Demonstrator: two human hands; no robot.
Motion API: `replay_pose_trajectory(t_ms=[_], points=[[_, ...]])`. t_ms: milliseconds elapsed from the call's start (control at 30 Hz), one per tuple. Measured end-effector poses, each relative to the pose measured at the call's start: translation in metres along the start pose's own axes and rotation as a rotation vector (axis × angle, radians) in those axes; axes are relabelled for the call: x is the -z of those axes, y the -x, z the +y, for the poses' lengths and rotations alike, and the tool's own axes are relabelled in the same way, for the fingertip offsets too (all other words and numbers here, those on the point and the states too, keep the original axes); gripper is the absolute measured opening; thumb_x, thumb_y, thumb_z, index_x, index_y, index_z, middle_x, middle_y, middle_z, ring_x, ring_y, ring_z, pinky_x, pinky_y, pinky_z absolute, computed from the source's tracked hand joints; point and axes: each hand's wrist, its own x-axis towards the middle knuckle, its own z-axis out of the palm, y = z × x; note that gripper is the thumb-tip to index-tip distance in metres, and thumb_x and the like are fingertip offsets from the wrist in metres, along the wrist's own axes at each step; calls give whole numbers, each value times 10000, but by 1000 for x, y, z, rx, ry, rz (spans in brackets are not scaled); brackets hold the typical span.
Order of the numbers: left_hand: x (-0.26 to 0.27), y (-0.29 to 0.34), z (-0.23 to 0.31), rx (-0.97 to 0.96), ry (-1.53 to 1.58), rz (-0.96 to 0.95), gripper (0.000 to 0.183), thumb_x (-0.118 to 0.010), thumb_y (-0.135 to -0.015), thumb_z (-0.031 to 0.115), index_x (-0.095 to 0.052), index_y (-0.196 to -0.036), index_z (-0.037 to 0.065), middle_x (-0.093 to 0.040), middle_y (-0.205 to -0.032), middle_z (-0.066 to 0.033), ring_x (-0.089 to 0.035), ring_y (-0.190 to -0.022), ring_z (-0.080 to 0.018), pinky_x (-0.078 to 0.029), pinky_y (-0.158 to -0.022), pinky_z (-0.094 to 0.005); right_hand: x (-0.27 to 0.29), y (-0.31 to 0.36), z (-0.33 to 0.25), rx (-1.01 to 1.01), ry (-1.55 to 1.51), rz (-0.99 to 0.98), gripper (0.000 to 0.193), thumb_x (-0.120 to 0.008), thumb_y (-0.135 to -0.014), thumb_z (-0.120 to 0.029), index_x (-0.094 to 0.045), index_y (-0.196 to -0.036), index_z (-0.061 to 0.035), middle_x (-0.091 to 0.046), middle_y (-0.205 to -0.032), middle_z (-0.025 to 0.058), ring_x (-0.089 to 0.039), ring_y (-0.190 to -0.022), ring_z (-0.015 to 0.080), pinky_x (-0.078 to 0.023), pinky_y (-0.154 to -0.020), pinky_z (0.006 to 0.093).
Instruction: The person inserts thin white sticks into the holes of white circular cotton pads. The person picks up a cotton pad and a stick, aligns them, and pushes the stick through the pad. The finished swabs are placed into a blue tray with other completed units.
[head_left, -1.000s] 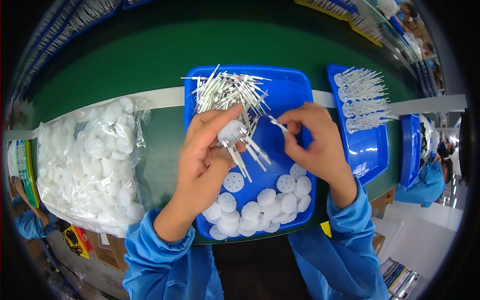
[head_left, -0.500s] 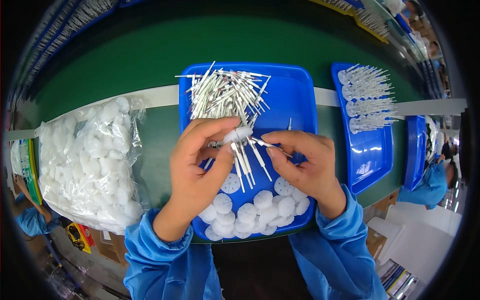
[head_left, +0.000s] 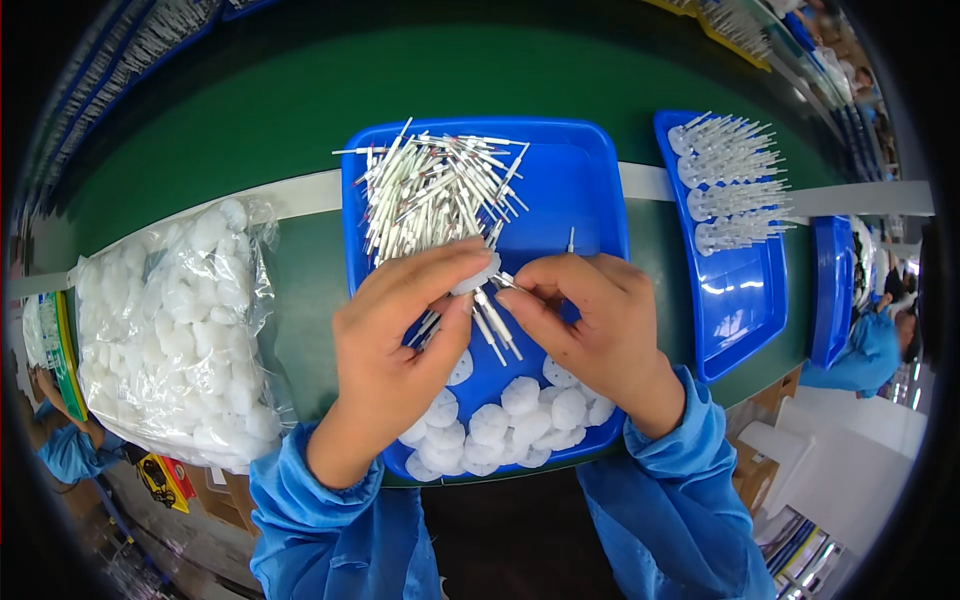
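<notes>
"Left hand (head_left: 392,318), as I view it remotely: state?"

"Thumb and fingers pinch a white disc (head_left: 482,277) above the blue tray (head_left: 570,190). Thin sticks (head_left: 492,322) hang from the disc, slanting downward and slightly rightward in my view."

"Right hand (head_left: 600,318)?"

"Thumb and forefinger press together on a single stick (head_left: 506,282); most of it is hidden from me."

"Which relation governs?"

"The disc lies between the hands, left of the right fingertips; the left hand, gripping it, is nearer. The single stick's visible part runs crosswise, tipping down toward the right hand, its exposed end directed at the disc. Whether that end is seated, I cannot tell."

"Surroundings?"

"Loose discs (head_left: 520,410) line the tray's near edge; a stick pile (head_left: 430,195) occupies its far left."
</notes>
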Motion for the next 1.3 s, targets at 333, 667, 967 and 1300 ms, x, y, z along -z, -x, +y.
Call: replay_pose_trajectory(t_ms=[333, 667, 967, 1300], points=[[-3, 4, 8, -76, -274, 18, 383, -789, -881, -55, -814, -1255, 24, -800, -907, -141, -733, -717, -279, -579, -688, -373, -1, 0, 0, 262, 283, 106, 198, -866, -816, -105, -783, -994, -86, -761, -803, 16, -717, -653, 201, -519, -608, 347], [-7, 4, 10, 182, 125, 46, 411, -864, -895, 38, -781, -1298, 39, -798, -1103, -129, -754, -924, -206, -605, -768, -319, 2, -1, -1, 250, 201, 62, 254, -909, -798, -134, -794, -1018, -79, -790, -887, 43, -737, -718, 205, -533, -639, 328], [3, -1, 5, -81, -82, 16, 525, -953, -778, 58, -771, -1270, 72, -723, -1194, -101, -698, -1061, -241, -581, -824, -341, 14, -1, 10, -196, -610, -112, 364, -847, -927, -35, -759, -1280, -32, -795, -959, 37, -734, -907, 110, -569, -826, 293], [-1, 0, 4, -231, -191, -55, 557, -921, -746, -1, -777, -1284, 25, -712, -1244, -152, -703, -1099, -307, -575, -937, -386, 11, 5, 5, -356, -836, -184, 218, -757, -1008, 9, -708, -1220, 20, -785, -993, 63, -750, -908, 103, -589, -816, 265]])
